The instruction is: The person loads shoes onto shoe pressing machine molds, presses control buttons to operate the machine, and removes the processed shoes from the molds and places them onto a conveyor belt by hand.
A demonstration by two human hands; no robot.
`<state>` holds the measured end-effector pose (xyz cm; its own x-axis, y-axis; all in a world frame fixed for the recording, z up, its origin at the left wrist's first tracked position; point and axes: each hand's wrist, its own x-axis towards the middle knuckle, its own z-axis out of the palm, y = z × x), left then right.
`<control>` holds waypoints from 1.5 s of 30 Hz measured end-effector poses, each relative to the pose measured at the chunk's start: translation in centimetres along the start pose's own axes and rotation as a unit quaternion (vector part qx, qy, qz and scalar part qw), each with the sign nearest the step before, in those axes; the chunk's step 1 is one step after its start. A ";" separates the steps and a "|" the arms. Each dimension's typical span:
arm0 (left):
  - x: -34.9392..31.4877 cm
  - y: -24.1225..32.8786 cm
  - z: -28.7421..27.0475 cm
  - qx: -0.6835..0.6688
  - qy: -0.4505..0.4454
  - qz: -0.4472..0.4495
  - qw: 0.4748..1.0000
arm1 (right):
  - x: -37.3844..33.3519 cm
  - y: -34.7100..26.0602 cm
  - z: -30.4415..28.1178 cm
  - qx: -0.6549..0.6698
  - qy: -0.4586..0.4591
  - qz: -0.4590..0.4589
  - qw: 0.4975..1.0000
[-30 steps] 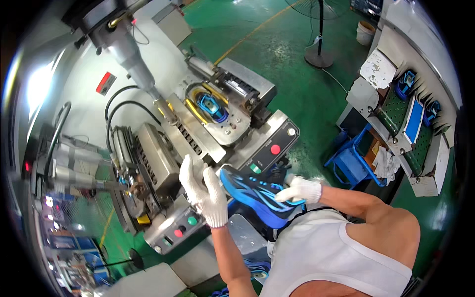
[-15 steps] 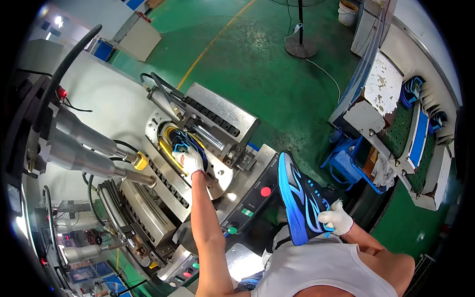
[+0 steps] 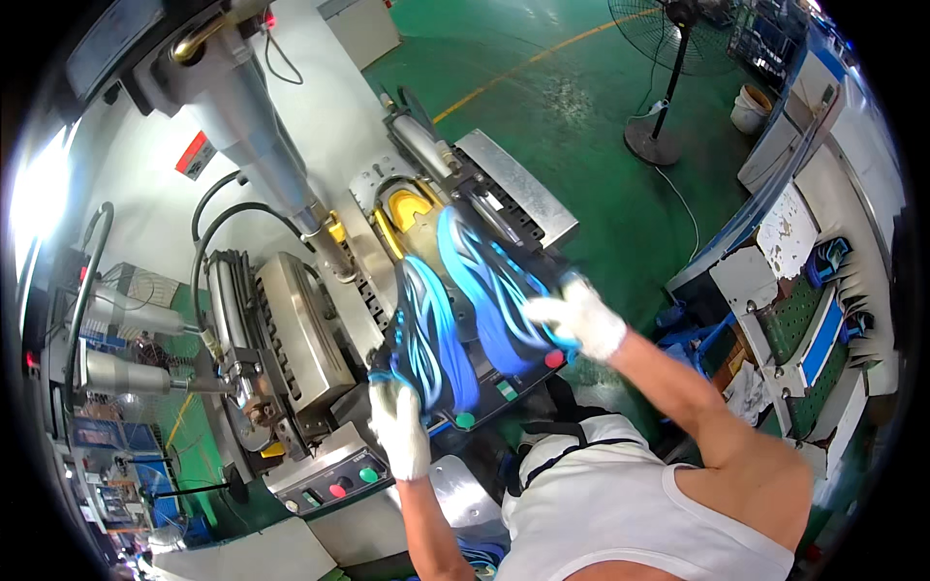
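Two blue-and-black sports shoes are held up side by side in front of the press machine. My gloved left hand [image 3: 399,426] is closed around the ankle opening of the left shoe [image 3: 438,339], whose toe points away from me. In my gloved right hand [image 3: 581,318] is the right shoe [image 3: 484,290], gripped at its collar and tilted. Just beyond their toes, the machine's yellow U-shaped pad [image 3: 407,208] shows with no shoe in it. The shoes cover part of the metal bed and the control panel.
A metal press cylinder [image 3: 262,126] slants in from the upper left. Beside it stands a second steel press unit [image 3: 305,324] with its own button panel [image 3: 339,474]. A standing fan [image 3: 654,140] is on the green floor. To the right, a rack [image 3: 809,320] holds shoe parts.
My left hand has come out of the machine with a shoe and drawn back toward me. My right hand has raised its shoe and moved it left beside the other. The view has shifted.
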<state>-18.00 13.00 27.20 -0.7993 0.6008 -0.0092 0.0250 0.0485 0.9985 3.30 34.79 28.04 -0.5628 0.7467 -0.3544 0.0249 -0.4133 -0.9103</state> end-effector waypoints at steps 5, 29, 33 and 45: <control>-13.8 -1.4 -9.2 0.078 0.003 -0.170 0.982 | 21.7 -1.5 7.6 -0.173 -0.109 0.013 0.979; -35.0 -29.2 -8.2 0.173 0.390 -0.328 0.843 | -1.9 17.8 10.0 -0.578 -0.236 -0.432 0.651; -35.3 -29.6 -7.3 0.126 0.379 -0.315 0.861 | 3.0 25.8 7.1 -0.787 -0.213 -0.451 0.364; -40.8 -25.5 -13.2 0.098 0.408 -0.338 0.842 | -21.5 42.9 17.4 -0.601 -0.315 -0.137 0.721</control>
<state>6.02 -23.28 2.86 -0.8152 -0.3614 -0.4526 -0.5669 0.3383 0.7511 2.08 -8.08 0.31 -0.9371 0.1721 -0.3036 0.3266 0.7389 -0.5893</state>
